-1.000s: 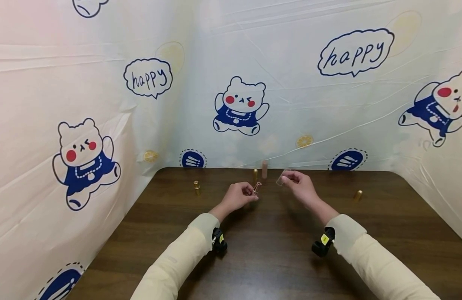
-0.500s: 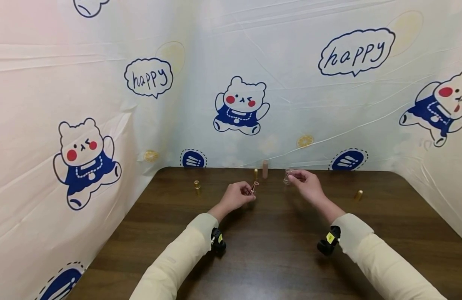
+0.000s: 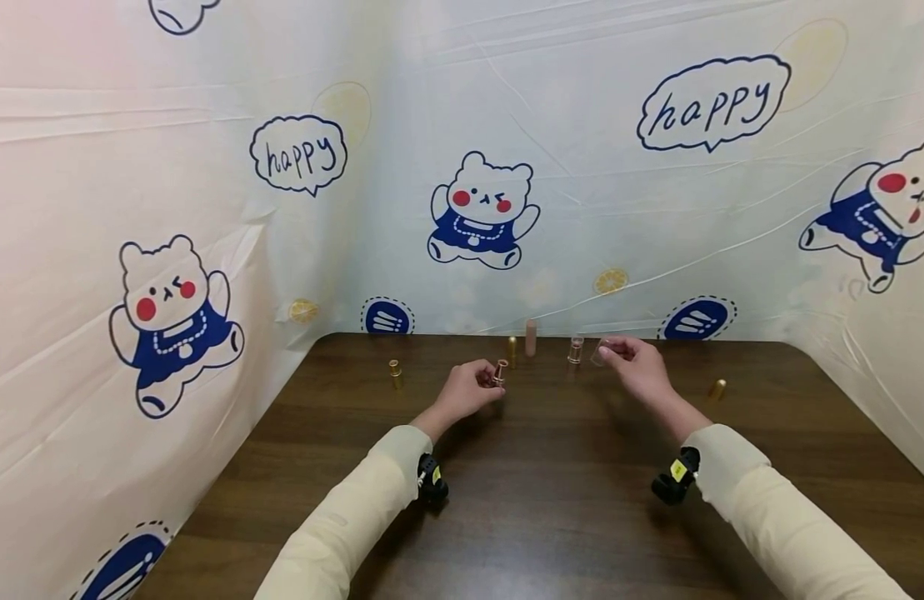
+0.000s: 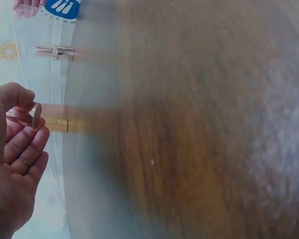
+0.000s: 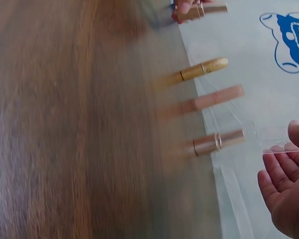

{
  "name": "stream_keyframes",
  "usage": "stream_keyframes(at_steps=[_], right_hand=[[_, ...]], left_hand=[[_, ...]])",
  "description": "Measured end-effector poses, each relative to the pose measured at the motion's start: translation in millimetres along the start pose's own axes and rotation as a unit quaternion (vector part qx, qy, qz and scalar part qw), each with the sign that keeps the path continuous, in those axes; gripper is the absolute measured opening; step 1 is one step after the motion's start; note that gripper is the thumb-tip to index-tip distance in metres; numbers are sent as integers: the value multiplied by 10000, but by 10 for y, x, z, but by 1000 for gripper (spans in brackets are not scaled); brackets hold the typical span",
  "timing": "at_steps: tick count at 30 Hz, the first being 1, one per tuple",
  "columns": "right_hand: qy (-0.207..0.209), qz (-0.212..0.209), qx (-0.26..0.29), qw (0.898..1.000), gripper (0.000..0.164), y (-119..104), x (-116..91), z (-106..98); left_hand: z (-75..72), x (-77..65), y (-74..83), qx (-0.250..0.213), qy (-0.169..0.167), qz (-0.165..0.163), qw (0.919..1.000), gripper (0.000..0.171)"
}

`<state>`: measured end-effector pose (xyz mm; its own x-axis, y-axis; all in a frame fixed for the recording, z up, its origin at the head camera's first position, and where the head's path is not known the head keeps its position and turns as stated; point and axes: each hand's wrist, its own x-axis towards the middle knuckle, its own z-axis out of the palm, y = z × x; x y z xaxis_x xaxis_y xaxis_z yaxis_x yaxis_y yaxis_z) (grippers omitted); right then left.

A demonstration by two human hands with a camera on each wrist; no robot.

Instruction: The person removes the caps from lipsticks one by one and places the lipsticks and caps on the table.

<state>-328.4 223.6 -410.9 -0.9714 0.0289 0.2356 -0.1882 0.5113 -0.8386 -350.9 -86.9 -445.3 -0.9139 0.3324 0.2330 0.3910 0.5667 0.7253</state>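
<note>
My left hand (image 3: 471,392) pinches a rose-gold lipstick tube (image 3: 500,372) between thumb and fingers above the table; its ringed end shows in the left wrist view. Farther right, my right hand (image 3: 637,367) holds a clear, see-through cap (image 3: 600,352) by the fingertips, slightly tilted. Between the hands, a rose-gold lipstick (image 3: 576,350) stands upright at the back of the table, apart from both. Left of it stand a pink tube (image 3: 531,337) and a gold tube (image 3: 511,352), close to my left hand.
A gold tube with a narrower middle (image 3: 396,374) stands at the left of the brown wooden table (image 3: 521,500). A short gold tube (image 3: 718,389) is at the right. A printed cloth (image 3: 387,208) hangs just behind the table's back edge.
My right hand has moved right with the clear cap, and the standing rose-gold lipstick now shows plainly beside it. My left hand has shifted slightly left, still holding its tube.
</note>
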Motion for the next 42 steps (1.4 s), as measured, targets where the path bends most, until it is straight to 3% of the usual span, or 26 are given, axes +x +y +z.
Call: stream_keyframes(at_steps=[21, 42], right_hand=[[503, 191, -651, 9964, 40, 355, 12, -379], [670, 378, -1242, 9893, 35, 504, 32, -470]], left_hand=[[-180, -27, -55, 248, 442, -84, 9987, 19], [-349, -8, -71, 204, 579, -348, 9975, 21]])
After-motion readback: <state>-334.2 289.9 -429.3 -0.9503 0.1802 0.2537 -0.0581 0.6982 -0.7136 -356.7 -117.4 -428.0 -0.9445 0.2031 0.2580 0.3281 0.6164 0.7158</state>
